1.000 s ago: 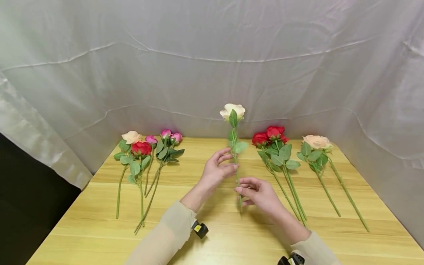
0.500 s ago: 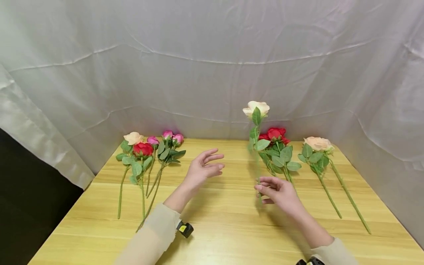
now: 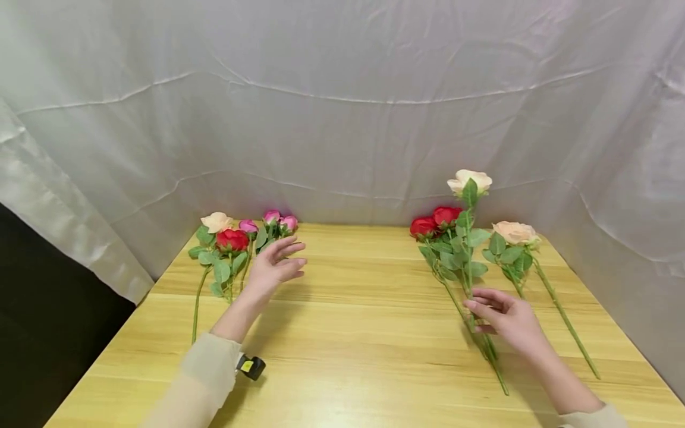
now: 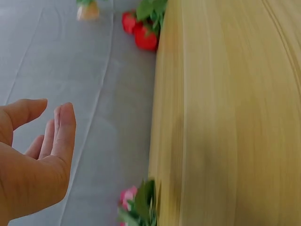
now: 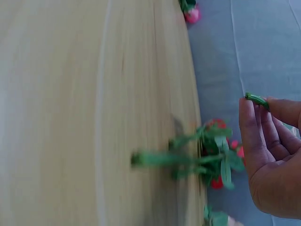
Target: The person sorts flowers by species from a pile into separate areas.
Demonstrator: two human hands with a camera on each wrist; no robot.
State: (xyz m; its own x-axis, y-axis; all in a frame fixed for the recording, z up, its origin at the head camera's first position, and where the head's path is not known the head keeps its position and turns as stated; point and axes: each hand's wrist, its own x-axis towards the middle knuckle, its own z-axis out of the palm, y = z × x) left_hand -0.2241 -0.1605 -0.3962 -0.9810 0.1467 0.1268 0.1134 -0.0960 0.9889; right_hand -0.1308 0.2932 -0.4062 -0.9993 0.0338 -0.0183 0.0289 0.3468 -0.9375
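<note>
1. Right hand [image 3: 505,316]: grip pinches the cream rose [image 3: 470,193] by its stem, at right near the red roses [image 3: 445,216].
2. Left hand [image 3: 270,270]: grip spread, at left.
3. Apparent step: placement; next move likely calls for controlled lowering.

A cream rose [image 3: 469,183] with an open bloom, green leaves and a slender stem is held nearly upright above the surface [image 3: 348,345], pinched low by the fingers [image 3: 489,293] of the right hand [image 3: 508,318]. One leaf covers part of the bloom. In the head view, its stem crosses in front of the red roses [image 3: 446,216]; its blunt end pokes just past the fingers.
</note>
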